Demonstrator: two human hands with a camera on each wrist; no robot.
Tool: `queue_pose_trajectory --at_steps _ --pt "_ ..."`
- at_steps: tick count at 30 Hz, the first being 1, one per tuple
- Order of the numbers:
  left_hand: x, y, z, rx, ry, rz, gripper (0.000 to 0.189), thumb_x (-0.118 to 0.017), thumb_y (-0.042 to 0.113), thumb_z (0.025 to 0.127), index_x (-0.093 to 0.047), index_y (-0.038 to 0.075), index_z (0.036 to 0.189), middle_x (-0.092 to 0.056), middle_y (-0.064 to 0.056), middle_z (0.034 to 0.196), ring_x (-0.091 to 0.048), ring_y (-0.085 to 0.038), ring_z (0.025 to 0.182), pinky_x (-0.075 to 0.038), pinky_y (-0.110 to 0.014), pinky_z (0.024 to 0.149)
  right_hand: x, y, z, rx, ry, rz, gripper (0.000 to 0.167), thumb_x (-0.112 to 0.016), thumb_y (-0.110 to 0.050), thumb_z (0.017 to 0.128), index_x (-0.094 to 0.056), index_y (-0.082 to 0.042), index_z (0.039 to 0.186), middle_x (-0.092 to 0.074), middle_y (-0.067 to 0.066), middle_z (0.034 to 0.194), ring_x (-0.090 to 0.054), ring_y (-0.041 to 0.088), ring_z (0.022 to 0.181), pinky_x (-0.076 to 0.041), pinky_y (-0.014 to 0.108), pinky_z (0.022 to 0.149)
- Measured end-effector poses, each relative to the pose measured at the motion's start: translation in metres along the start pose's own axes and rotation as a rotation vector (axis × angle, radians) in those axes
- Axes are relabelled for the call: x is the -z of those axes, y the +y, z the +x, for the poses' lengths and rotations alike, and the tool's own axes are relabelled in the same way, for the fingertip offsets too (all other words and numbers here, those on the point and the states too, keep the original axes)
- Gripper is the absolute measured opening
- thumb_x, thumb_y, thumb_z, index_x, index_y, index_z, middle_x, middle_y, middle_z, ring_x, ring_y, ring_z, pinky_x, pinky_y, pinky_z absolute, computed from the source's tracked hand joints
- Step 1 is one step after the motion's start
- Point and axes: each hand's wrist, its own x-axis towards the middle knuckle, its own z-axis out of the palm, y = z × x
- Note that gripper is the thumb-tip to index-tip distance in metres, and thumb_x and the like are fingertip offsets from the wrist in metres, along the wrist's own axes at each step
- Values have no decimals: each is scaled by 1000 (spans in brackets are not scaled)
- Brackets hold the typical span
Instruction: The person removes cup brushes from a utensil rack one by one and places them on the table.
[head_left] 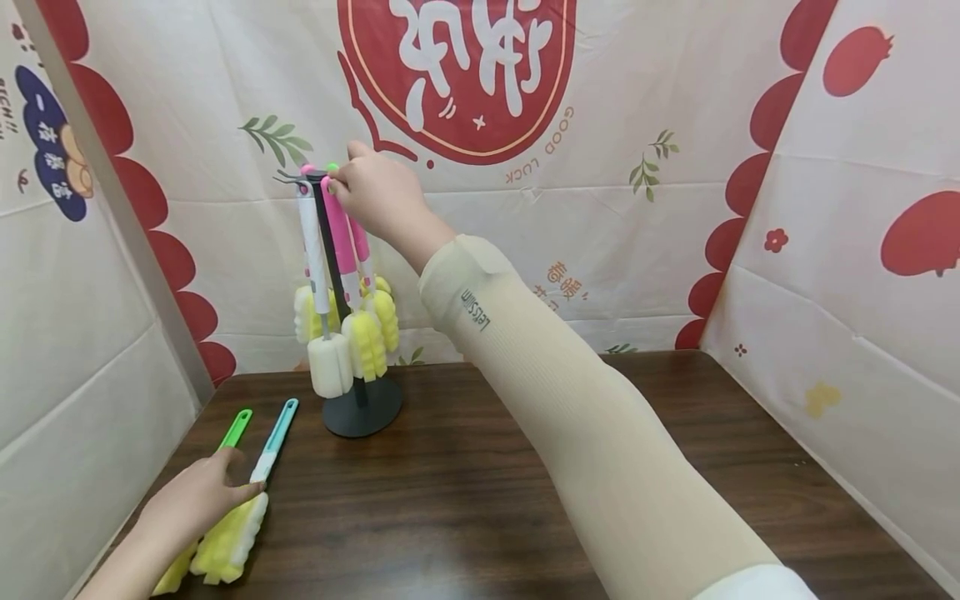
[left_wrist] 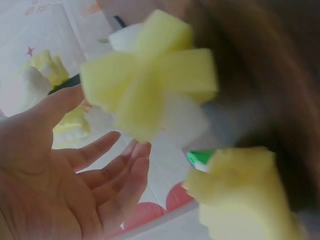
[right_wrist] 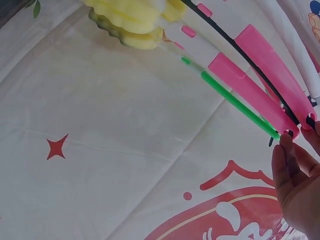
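Observation:
My right hand is at the top of a black hook stand, pinching the holed end of a pink-handled sponge brush. In the right wrist view, fingertips touch the end of another pink handle, beside a green one. A white-handled sponge brush hangs left of these. Low at the left, my left hand reaches over a blue-handled sponge brush lying on the table. The left wrist view shows its fingers loosely spread near the yellow-and-white sponge head.
A green-handled sponge brush lies left of the blue one, partly hidden by the left hand. Dark wooden table stretches to the right. Printed cloth walls in the back and sides.

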Motion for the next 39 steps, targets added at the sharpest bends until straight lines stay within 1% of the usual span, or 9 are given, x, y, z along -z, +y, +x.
queue_pose_trajectory --at_steps 2,5,9,12,17,25,32,35,39 --pt "3 7 4 -13 26 -1 81 -67 58 83 -52 -10 124 -62 -26 107 -60 -43 99 -48 -54 71 -1 1 0 2 3 -3 37 -47 -40 100 -67 -25 128 -44 -3 102 -50 10 81 -43 22 66" --pt "8 18 7 -59 86 -27 71 -67 52 86 -54 -7 125 -61 -27 114 -59 -43 103 -48 -53 73 -4 2 0 9 14 -9 37 -47 -41 100 -65 -25 129 -44 -3 100 -49 10 80 -42 22 66" --pt "13 34 9 -147 183 -75 52 -64 41 91 -58 0 123 -65 -15 107 -62 -32 95 -49 -48 70 -9 5 0 10 35 5 39 -48 -43 100 -63 -27 132 -42 -3 98 -47 10 78 -41 23 64" --pt "18 48 11 -187 240 -98 45 -59 39 95 -59 4 122 -66 -9 102 -62 -28 93 -50 -45 68 -14 7 -1 8 70 24 40 -49 -43 99 -59 -30 136 -41 -3 99 -47 10 76 -40 23 63" --pt "26 65 16 -249 319 -111 33 -58 33 96 -61 8 119 -66 -7 101 -60 -24 89 -48 -43 69 -22 10 -2 10 123 49 41 -47 -41 101 -55 -31 140 -45 -4 105 -49 9 77 -42 22 63" --pt "38 84 20 -333 345 -190 29 -59 26 96 -62 9 118 -64 -7 102 -58 -26 93 -49 -45 76 -22 12 -1 -40 117 147 41 -47 -38 101 -52 -31 141 -50 -6 113 -54 7 86 -45 21 67" --pt "55 96 23 -353 357 -229 29 -55 23 98 -61 8 122 -63 -11 110 -57 -29 99 -50 -49 81 -25 14 -4 -66 143 228 39 -51 -34 99 -56 -30 138 -53 -7 125 -55 6 105 -46 19 76" --pt "67 99 25 -372 388 -192 31 -54 22 98 -60 7 124 -62 -15 113 -58 -32 100 -50 -51 81 -26 15 -5 -68 144 242 38 -52 -34 99 -58 -29 137 -54 -7 130 -54 6 112 -46 19 81" --pt "84 99 31 -404 470 -171 33 -52 23 99 -59 5 125 -61 -18 114 -61 -34 97 -51 -53 80 -26 16 -8 -57 151 255 38 -51 -33 100 -57 -30 137 -52 -9 136 -52 5 118 -45 19 83"
